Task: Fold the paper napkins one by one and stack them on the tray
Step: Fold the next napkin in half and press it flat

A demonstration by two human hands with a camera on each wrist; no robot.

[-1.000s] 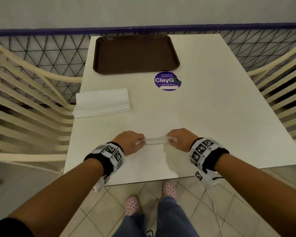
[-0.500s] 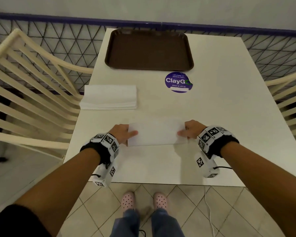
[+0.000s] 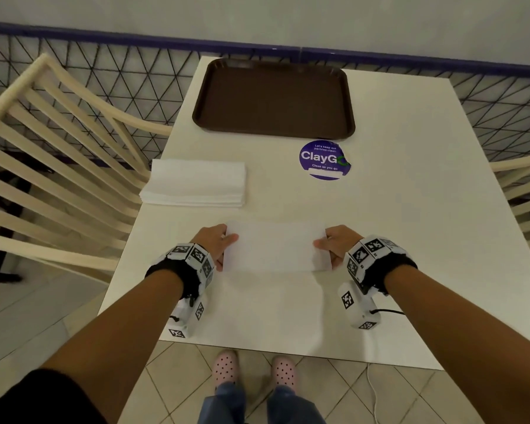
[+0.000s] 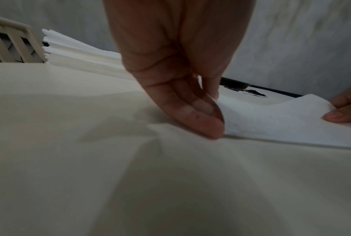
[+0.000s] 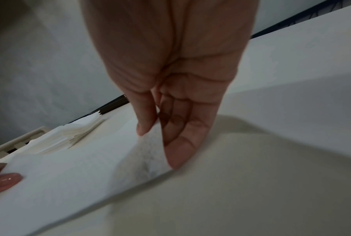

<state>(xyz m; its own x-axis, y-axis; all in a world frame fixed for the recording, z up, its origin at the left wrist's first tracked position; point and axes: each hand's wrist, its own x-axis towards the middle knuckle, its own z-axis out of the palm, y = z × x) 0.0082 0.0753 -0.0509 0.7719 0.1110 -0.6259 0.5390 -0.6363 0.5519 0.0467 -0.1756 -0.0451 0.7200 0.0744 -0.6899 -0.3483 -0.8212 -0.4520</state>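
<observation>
A white paper napkin [image 3: 274, 246] lies folded over near the front of the white table [image 3: 410, 209], its upper flap slightly raised. My left hand [image 3: 218, 244] pinches its left end between thumb and fingers [image 4: 201, 115]. At the other end my right hand [image 3: 334, 246] pinches the napkin [image 5: 79, 167] in the same way, its thumb [image 5: 144, 126] on top. A stack of unfolded napkins [image 3: 196, 183] sits at the table's left edge. The brown tray [image 3: 273, 99] lies bare at the far end.
A round purple sticker [image 3: 324, 160] is on the table just in front of the tray. Cream slatted chairs stand left [image 3: 43, 166] and right [image 3: 523, 191] of the table. A mesh railing [image 3: 120, 75] runs behind it. A cable [image 3: 389, 312] trails from the right wrist unit.
A second ago both hands held the napkin as a narrow strip near the front edge. They have since carried it forward over itself, so a broad white rectangle now shows between them.
</observation>
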